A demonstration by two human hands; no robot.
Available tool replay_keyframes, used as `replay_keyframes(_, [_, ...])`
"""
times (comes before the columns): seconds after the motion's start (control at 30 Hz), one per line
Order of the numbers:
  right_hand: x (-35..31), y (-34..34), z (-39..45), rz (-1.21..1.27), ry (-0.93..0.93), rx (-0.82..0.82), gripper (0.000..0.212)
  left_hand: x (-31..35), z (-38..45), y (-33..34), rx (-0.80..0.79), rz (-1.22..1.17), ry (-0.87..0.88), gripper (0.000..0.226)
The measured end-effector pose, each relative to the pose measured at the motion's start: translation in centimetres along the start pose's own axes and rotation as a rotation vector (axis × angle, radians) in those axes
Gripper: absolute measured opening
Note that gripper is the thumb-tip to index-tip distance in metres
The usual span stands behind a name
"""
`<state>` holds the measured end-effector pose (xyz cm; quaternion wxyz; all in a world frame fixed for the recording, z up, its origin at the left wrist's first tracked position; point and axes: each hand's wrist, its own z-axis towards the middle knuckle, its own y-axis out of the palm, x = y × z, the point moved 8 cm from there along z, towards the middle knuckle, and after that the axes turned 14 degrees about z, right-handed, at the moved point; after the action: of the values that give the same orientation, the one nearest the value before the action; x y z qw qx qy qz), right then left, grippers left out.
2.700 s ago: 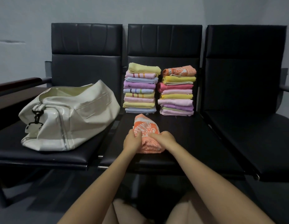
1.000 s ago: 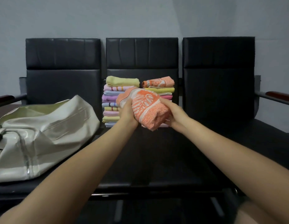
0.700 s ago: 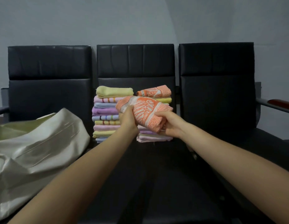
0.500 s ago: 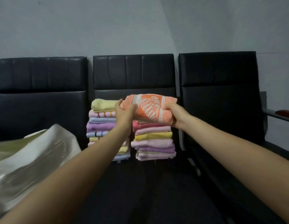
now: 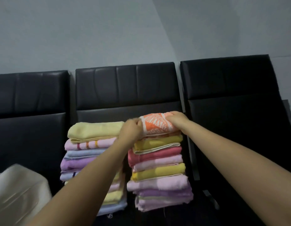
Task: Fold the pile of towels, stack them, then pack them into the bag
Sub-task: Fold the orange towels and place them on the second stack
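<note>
The folded orange towel (image 5: 157, 125) sits on top of the right stack (image 5: 159, 173) of folded towels, on the middle seat of a row of black chairs (image 5: 125, 88). The left hand (image 5: 131, 132) has its fingers curled round the towel's left end, and the right hand (image 5: 176, 119) grips the right end from above, so both are clamped on the cloth.

To set it down well, I would square the towel's front fold with the yellow towel just beneath before letting go, then press flat and slide the fingers out sideways, not upward, so the folds do not spring open. The stack looks tall and soft, with lower layers bulging unevenly; a hard push could tip it.

The left stack (image 5: 92, 160) stands just beside, touching or nearly so, which leaves the left hand little room to withdraw. To the right there is open seat and a gap before the next chair. The chair back is close behind. The cream bag (image 5: 19, 193) lies at lower left on the neighbouring seat, near the left stack
</note>
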<state>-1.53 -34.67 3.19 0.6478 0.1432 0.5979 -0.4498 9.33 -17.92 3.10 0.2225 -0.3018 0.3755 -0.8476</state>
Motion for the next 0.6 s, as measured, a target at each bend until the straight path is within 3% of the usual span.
replay_keyframes(0.1, [2.8, 0.9, 0.4, -0.287, 0.04, -0.004, 0.046, -1.2, -0.9, 2.9, -0.075, 0.172, -0.045, 0.045])
replay_keyframes(0.2, [3.3, 1.5, 0.1, -0.319, 0.015, -0.024, 0.047, -1.8, -1.2, 3.6, -0.11, 0.184, -0.087, 0.045])
replay_keyframes(0.3, [3.5, 2.0, -0.8, -0.109, 0.033, -0.093, 0.049, -1.2, -1.8, 3.4, -0.198, 0.242, -0.098, 0.041])
replay_keyframes(0.37, [4.3, 2.2, -1.1, 0.106, 0.093, -0.172, 0.062, -0.4, -2.4, 2.9, -0.264, 0.278, -0.096, 0.042])
replay_keyframes(0.47, [6.0, 1.6, -2.3, 0.475, 0.31, -0.151, 0.083, 0.8, -1.8, 1.9, -0.282, 0.397, -0.036, 0.042])
replay_keyframes(0.57, [6.8, 2.2, -4.3, 0.614, 0.547, -0.273, 0.06, 2.3, -0.6, 0.9, -0.166, 0.327, 0.046, 0.04])
replay_keyframes(0.6, [7.3, 2.2, -4.4, 0.619, 0.596, -0.299, 0.063, 2.8, -0.5, 1.0, -0.142, 0.274, 0.087, 0.043])
